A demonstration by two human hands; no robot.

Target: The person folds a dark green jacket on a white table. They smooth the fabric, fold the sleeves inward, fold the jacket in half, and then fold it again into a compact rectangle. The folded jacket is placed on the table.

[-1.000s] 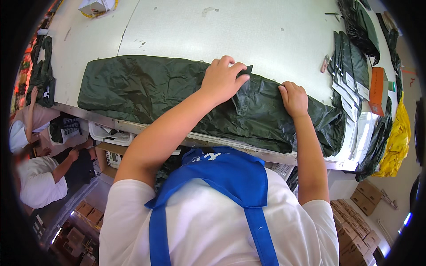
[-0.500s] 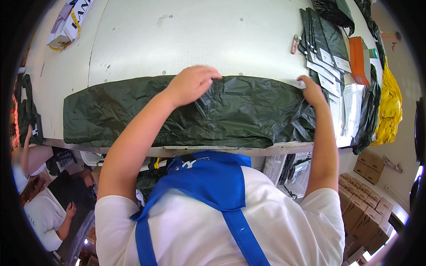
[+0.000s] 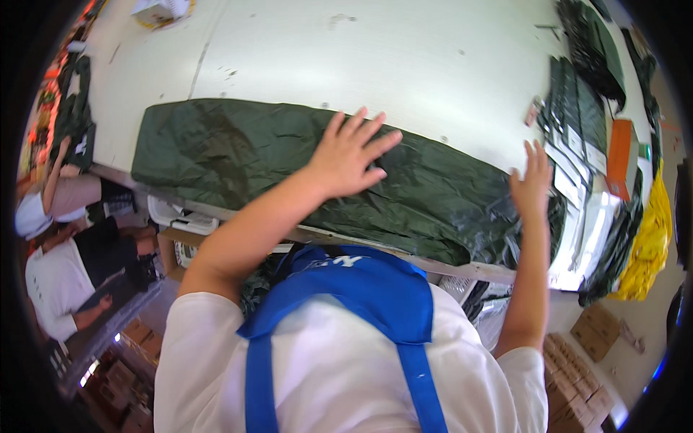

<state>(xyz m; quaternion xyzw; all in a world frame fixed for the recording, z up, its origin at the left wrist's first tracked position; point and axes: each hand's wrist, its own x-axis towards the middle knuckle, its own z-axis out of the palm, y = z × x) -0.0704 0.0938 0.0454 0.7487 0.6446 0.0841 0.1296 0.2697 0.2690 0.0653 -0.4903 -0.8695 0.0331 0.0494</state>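
A long strip of thin, shiny dark green fabric (image 3: 245, 144), wrinkled and folded, lies along the near edge of the white table (image 3: 310, 65). My left hand (image 3: 346, 160) rests over its middle, fingers spread wide and nothing held. At the fabric's right end, my right hand (image 3: 532, 186) reaches forward with fingers stretched out, likewise holding nothing. Whether its palm presses on the fabric I cannot tell.
Folded green pieces (image 3: 577, 101) with white tags are fanned at the far right. Near them lie a small cutter-like tool (image 3: 534, 112), an orange box (image 3: 621, 160) and yellow fabric (image 3: 644, 252). People (image 3: 65, 281) sit at the left. Cartons (image 3: 577, 379) stand lower right.
My left hand has come off the fabric's far edge and spread its fingers. My right hand has let go of a small white piece and straightened its fingers. The whole view has turned somewhat.
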